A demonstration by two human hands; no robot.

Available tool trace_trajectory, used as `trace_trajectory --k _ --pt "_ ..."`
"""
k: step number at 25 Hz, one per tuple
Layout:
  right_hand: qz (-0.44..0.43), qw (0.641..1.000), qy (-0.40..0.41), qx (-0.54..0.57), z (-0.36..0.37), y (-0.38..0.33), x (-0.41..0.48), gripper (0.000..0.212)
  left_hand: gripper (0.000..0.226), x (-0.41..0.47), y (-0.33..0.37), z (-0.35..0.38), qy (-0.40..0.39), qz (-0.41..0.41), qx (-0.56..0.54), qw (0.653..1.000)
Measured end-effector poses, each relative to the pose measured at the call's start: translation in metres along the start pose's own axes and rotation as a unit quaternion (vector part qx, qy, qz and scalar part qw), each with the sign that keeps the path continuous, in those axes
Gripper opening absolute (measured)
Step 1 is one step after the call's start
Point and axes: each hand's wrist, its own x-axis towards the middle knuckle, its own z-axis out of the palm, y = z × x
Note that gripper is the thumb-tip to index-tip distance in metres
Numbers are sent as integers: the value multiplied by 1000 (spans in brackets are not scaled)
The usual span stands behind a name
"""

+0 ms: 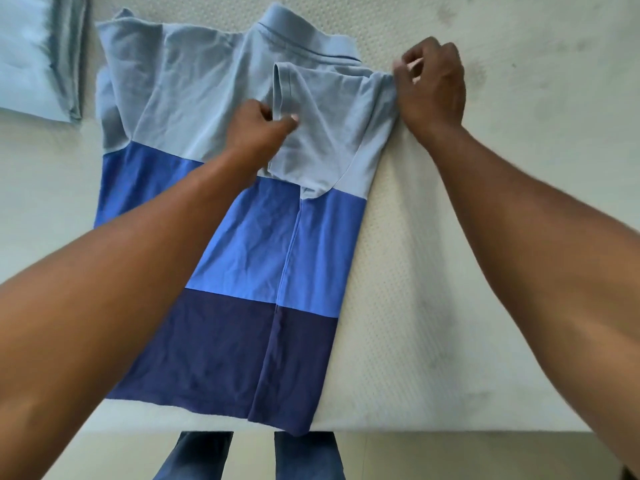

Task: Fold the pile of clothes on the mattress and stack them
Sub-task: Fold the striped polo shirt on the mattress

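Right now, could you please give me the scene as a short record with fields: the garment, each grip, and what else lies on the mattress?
garment: polo shirt, three blue bands, lying flat, collar away from the person
fold state: the person's right side and the sleeve are folded over the body
left grip: pinches the sleeve's cuff edge
right grip: pinches the folded edge at the shoulder
surface: mattress, white, textured
also there: folded light blue garment, far left
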Motion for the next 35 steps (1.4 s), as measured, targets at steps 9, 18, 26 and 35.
trace_trajectory --k 9,18,26,35 --pt "-4 976 -207 72 -1 -14 -49 63 39 -35 1 -2 -47 -45 -112 992" --pt "274 804 -177 497 4 -22 -112 42 66 -61 31 14 -124 316 132 931" --pt "229 927 -53 291 13 -19 -121 51 35 -72 -32 16 -182 379 313 852" --pt "-34 984 -66 -159 27 -49 -181 27 36 -84 -60 -48 -135 356 376 845"
